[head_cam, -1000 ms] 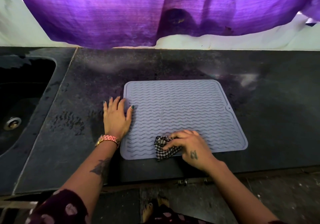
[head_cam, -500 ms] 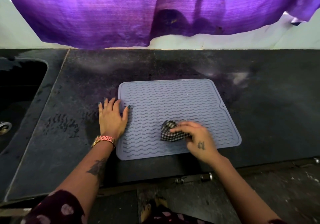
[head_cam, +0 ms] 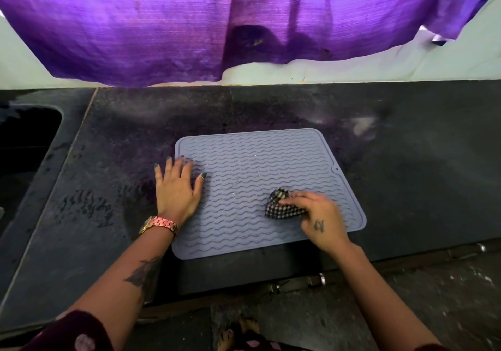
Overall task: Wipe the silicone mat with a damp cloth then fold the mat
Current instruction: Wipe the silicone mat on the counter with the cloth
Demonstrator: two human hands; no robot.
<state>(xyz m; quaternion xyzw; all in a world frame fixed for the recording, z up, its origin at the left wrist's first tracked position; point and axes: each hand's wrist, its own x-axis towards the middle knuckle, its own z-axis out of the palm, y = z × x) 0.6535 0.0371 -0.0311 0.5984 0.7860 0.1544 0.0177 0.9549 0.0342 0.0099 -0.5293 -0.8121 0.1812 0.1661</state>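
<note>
the right hand (head_cam: 318, 219) grips a bunched black-and-white checked cloth (head_cam: 282, 205) under curled fingers, pressing it on the lower right part of the silicone mat (head_cam: 252, 177); since a second ago the cloth has travelled from the mat's lower middle edge rightward and a little up the ridges. the left hand (head_cam: 177, 188) lies flat with fingers spread wide, holding nothing, palm across the mat's left edge; it now reaches further onto the mat than before, with thumb and fingertips on the wavy ridges. a pink-gold watch (head_cam: 160, 224) sits on that wrist. the grey-lilac mat lies flat and unfolded in the middle of the frame on a dark stone counter (head_cam: 406, 188), its lower edge just beside the counter's front edge. bare counter runs wide to the right of the mat and above it toward the wall, with a narrower strip to the left before the sink (head_cam: 24, 144) at the left edge of the frame. a purple curtain (head_cam: 189, 25) hangs across the top of the frame, its hem ending above the counter's back edge.
</note>
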